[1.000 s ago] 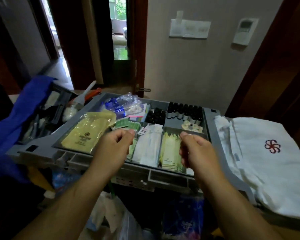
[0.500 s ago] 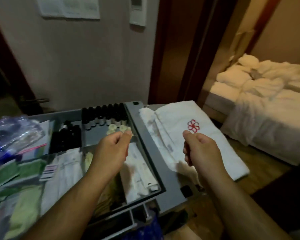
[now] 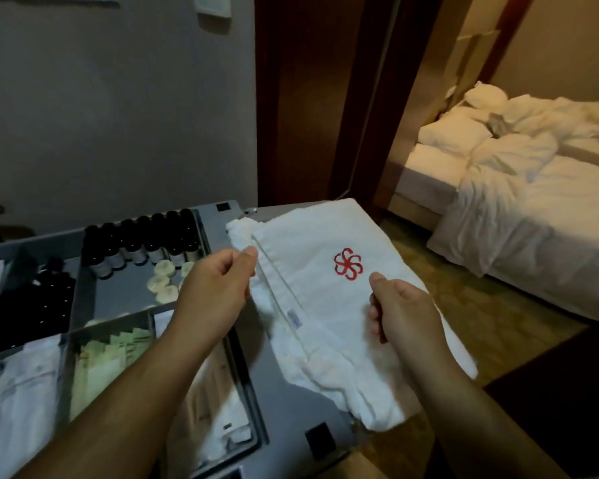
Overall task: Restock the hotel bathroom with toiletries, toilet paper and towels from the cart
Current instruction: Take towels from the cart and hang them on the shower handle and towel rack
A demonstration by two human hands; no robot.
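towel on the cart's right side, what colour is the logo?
Red: a looping flower-like emblem on the white towel. Head view, the only one.

Towel point(image 3: 325, 316): white cloth, thick nubbly pile, matt, with a flatter woven band along one hem.
Emblem point(image 3: 348, 267): red stitched thread, faint sheen.
Cart top point(image 3: 277, 392): grey moulded plastic, smooth, dull satin finish.
Bottles point(image 3: 146, 243): dark and glossy, with pale matt labels. Glass or plastic not clear.
Soaps point(image 3: 159, 283): small pale rounds, smooth, waxy-looking.
Sachets point(image 3: 118, 347): pale green, paper-like, creased.
Packets point(image 3: 18, 392): white thin wrapping, slightly shiny, material unclear.
Bed linen point(image 3: 533, 209): white cloth, rumpled, matt.
Door frame point(image 3: 312, 98): dark reddish wood, polished, soft sheen.
Wall point(image 3: 118, 115): plain, smooth, matt.
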